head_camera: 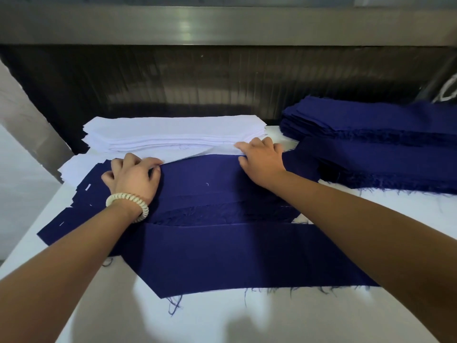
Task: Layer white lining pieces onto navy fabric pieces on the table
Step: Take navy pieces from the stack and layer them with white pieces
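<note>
Navy piece gripped at far edge, white lining stack just behind.
Left hand and right hand pinch it, fingers curled round edge.

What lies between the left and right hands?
Head view: the top navy piece spans from the left hand to the right hand, its far edge bordering a white lining piece just behind.
</note>
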A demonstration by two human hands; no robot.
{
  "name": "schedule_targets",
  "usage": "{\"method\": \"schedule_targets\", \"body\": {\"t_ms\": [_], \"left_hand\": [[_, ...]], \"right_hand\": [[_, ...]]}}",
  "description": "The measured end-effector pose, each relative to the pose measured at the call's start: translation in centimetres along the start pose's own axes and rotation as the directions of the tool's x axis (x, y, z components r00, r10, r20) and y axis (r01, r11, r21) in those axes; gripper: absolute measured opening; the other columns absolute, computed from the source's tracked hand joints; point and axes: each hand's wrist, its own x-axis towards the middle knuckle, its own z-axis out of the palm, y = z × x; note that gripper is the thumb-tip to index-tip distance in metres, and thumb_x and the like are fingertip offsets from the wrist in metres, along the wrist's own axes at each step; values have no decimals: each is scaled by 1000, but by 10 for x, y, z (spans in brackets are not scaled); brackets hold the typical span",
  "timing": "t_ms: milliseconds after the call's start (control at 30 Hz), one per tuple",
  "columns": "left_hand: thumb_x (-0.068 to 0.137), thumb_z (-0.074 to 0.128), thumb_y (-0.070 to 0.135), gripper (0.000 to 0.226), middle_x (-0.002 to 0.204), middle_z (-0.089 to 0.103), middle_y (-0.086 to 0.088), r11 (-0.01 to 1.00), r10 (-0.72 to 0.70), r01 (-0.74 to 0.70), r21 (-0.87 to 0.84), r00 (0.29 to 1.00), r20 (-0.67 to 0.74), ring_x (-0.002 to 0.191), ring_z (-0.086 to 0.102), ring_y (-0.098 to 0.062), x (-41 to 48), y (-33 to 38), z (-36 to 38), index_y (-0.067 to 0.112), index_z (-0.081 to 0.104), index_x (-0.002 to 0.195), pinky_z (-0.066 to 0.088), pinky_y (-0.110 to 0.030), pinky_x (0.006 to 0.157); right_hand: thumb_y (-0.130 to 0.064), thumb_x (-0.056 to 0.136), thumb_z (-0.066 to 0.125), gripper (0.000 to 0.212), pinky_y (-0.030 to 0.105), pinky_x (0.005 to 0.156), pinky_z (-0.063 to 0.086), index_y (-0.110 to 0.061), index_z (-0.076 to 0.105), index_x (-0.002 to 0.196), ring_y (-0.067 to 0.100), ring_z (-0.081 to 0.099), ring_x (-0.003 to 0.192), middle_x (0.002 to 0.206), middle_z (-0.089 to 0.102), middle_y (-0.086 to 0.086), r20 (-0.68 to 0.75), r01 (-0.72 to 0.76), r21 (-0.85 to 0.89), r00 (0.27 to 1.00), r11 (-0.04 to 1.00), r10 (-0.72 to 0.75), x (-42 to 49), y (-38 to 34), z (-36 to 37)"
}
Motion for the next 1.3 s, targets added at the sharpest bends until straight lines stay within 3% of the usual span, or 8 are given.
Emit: {"method": "schedule_targets", "body": {"t_ms": [167, 333, 600, 733, 867, 1033, 1133, 1300], "left_hand": [[92, 55, 28, 18, 101, 52, -2, 999, -13, 11, -51, 999, -42, 108, 38, -30, 0, 0, 0, 25, 70, 102, 23, -43, 95], [90, 59, 30, 17, 108, 49, -5, 994, -29, 11, -106, 985, -168, 108, 40, -34, 0, -1, -7, 20, 72, 95, 26, -45, 93], [93, 57, 23, 15, 113, 61, -2, 981, 177, -194, -22, 931, -319, 110, 39, -37, -8, -1, -33, 15, 69, 90, 23, -46, 91], [90, 62, 17, 7, 94, 70, 5, 906, 423, -406, 121, 882, -207, 109, 48, -36, -25, -3, -42, 17, 69, 92, 17, -40, 88], [90, 61, 21, 9, 93, 70, 1, 898, 431, -406, 167, 887, -166, 107, 49, -38, -33, 0, -47, 14, 67, 92, 19, -46, 89], [88, 64, 19, 11, 96, 69, -4, 959, 268, -245, 140, 946, -184, 110, 45, -38, -34, -5, -48, 15, 73, 92, 17, -43, 92], [87, 65, 22, 10, 96, 68, -3, 962, 259, -231, 148, 943, -210, 108, 44, -36, -37, -9, -49, 16, 73, 88, 15, -37, 88], [85, 68, 25, 12, 91, 67, -1, 949, 301, -265, 170, 922, -244, 105, 45, -37, -49, -13, -56, 15, 71, 80, 15, -36, 85]], "right_hand": [[-12, 94, 41, 23, 34, 91, 29, -18, 60, 106, 21, 43, 107, 115, 50, 3, -58, 96, -61, 993, 994, -100, 5, -6, -4], [-18, 95, 42, 22, 33, 91, 35, -10, 56, 110, 23, 47, 107, 117, 53, 5, -192, 150, -82, 968, 985, -163, 7, 0, -19], [-9, 80, 56, 8, 28, 78, 30, -4, 57, 75, 28, 55, 84, 79, 62, 9, -558, 338, 82, 795, 938, -238, -7, 2, -50], [-3, 76, 60, 9, 29, 69, 38, 1, 57, 69, 30, 53, 57, 60, 58, 13, -528, 404, 97, 796, 910, -298, -20, 12, -59], [-1, 80, 59, 6, 43, 59, 48, 1, 56, 75, 31, 55, 62, 68, 59, 14, -483, 410, 246, 838, 878, -256, -38, 26, -66], [-3, 84, 63, 4, 24, 67, 46, -4, 59, 83, 21, 59, 75, 79, 62, 6, -387, 359, 424, 902, 831, -192, -67, 47, -73], [-8, 89, 59, 4, 31, 73, 49, -7, 62, 92, 19, 61, 79, 86, 66, 3, -325, 292, 386, 931, 875, -168, -85, 63, -73], [-12, 91, 58, 8, -2, 66, 37, -19, 59, 88, -15, 53, 80, 84, 57, -20, -400, 176, 524, 915, 834, 59, -111, 94, -74]]}}
